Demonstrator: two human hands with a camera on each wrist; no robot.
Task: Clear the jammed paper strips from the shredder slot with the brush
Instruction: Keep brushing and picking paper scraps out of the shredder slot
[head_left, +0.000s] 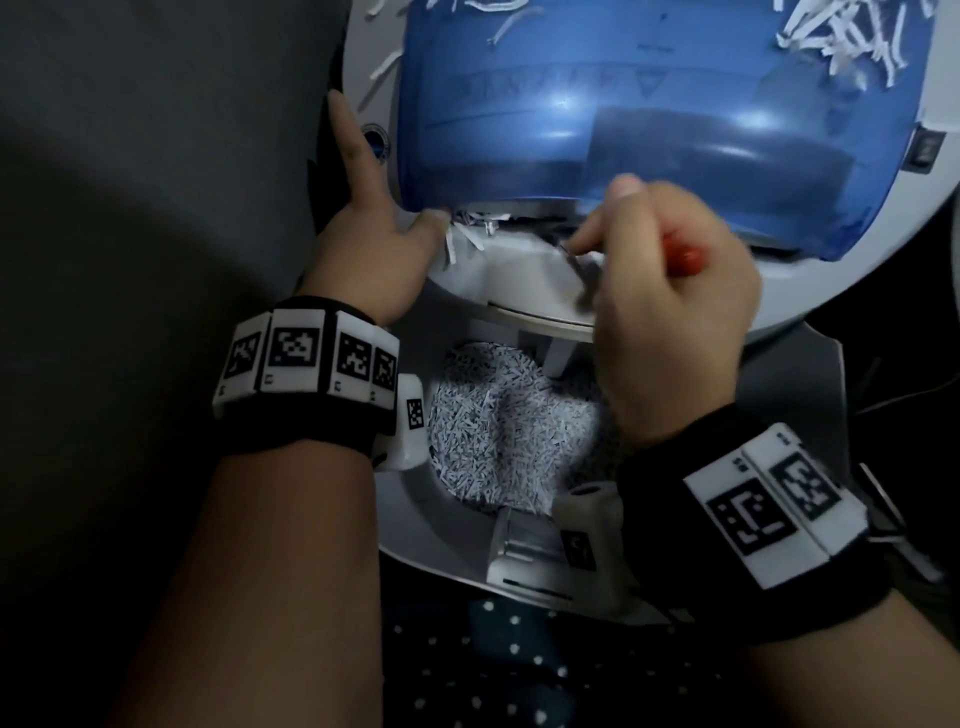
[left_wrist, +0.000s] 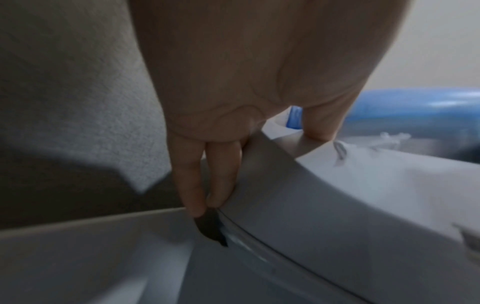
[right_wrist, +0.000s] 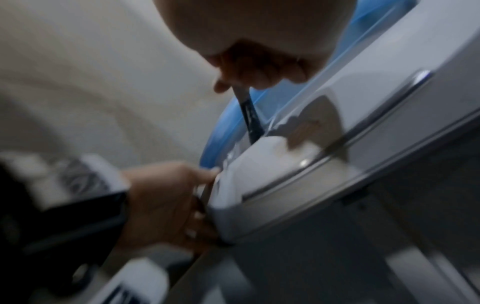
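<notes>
The shredder head (head_left: 524, 283) is white, with a blue see-through cover (head_left: 623, 104), and is tilted up over its bin. Jammed white paper strips (head_left: 467, 228) stick out of the slot under the cover's near edge. My left hand (head_left: 384, 228) grips the head's left rim, thumb beside the strips and index finger stretched along the side; in the left wrist view its fingers (left_wrist: 221, 174) wrap the grey rim (left_wrist: 311, 205). My right hand (head_left: 613, 228) holds a red-handled brush (head_left: 680, 254), its dark tip (right_wrist: 249, 119) poking into the slot right of the strips.
The open bin (head_left: 410, 519) below holds a heap of shredded paper (head_left: 509, 421). Loose strips (head_left: 841, 36) lie on the cover's far right. A black switch (head_left: 927, 148) sits on the right side. Dark grey fabric (head_left: 130, 156) lies to the left, and dotted cloth (head_left: 493, 665) sits near me.
</notes>
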